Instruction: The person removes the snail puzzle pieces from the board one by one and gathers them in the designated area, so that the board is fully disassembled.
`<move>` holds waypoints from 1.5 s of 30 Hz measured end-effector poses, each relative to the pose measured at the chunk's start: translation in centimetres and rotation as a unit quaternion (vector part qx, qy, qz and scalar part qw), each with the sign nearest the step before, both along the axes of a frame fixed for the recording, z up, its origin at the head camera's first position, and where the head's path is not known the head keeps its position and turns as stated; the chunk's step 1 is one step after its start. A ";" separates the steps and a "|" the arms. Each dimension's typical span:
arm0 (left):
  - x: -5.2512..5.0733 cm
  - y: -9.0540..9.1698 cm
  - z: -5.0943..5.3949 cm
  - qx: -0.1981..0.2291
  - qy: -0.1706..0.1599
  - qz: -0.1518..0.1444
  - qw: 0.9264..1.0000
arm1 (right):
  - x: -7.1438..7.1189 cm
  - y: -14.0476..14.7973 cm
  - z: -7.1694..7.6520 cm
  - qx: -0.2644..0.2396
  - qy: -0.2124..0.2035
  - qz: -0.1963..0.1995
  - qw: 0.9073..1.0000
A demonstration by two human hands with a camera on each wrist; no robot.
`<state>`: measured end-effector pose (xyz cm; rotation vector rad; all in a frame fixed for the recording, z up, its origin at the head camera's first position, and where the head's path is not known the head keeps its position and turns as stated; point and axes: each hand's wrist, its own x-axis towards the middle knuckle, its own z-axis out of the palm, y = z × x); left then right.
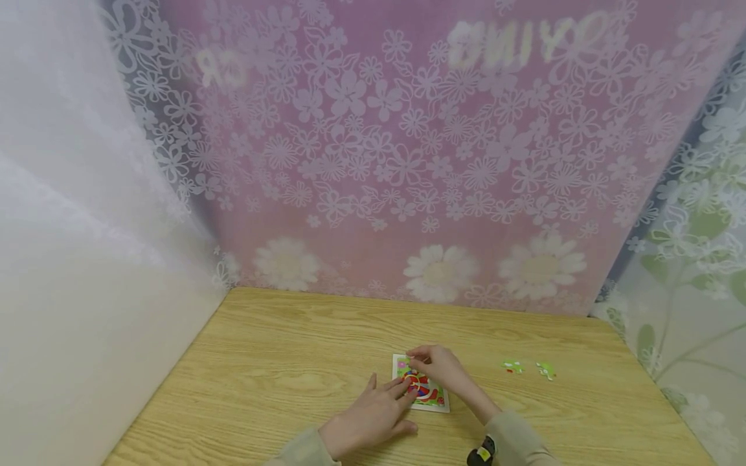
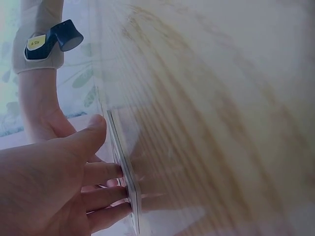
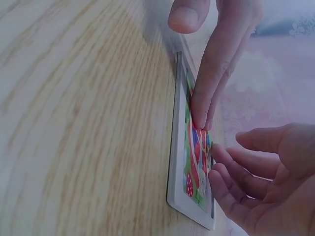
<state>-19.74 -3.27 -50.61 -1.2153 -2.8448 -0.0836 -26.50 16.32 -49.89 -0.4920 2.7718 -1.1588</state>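
Observation:
A flat picture board (image 1: 438, 406) with a white border and a red, blue and green picture lies on the table. My left hand (image 1: 370, 414) reaches over its near left part, the fingers extended and the tips resting on the picture; the thumb stays off it. At the board's far side is my right hand (image 1: 445, 370). In the right wrist view the right hand's (image 3: 275, 182) bent fingertips touch the board's (image 3: 189, 207) edge, its thumb held apart; whether a small piece is under them I cannot tell. The left wrist view shows the board's edge (image 2: 129, 179) against the left hand's (image 2: 54, 182) fingertips.
Two small green and white pieces, one (image 1: 513, 367) with a bit of red beside it and another (image 1: 546, 370), lie on the wooden table (image 1: 280, 362) to the right of the board. A pink floral curtain (image 1: 373, 162) hangs behind the table, with pale fabric at both sides.

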 end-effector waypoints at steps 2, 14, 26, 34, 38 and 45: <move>0.0 0.0 0.0 -0.002 -0.001 0.001 1.000 | 0.1 -0.1 0.0 0.004 -0.010 -0.002 1.000; -0.1 0.2 -0.1 0.002 0.001 0.000 1.000 | 0.5 -0.7 0.8 0.020 -0.011 0.004 1.000; 0.0 0.0 0.0 0.000 0.006 0.005 1.000 | 0.2 0.2 0.3 0.034 -0.017 -0.047 0.998; -0.1 0.1 -0.5 0.002 0.001 0.007 1.000 | 0.4 -0.2 0.4 0.047 -0.011 -0.055 0.997; -0.1 0.0 -0.5 0.006 -0.003 0.007 1.000 | 0.5 -0.2 0.5 0.043 -0.012 -0.057 0.997; -0.1 0.0 -0.5 0.007 0.002 0.004 1.000 | 0.5 0.1 0.3 0.029 -0.012 -0.047 0.998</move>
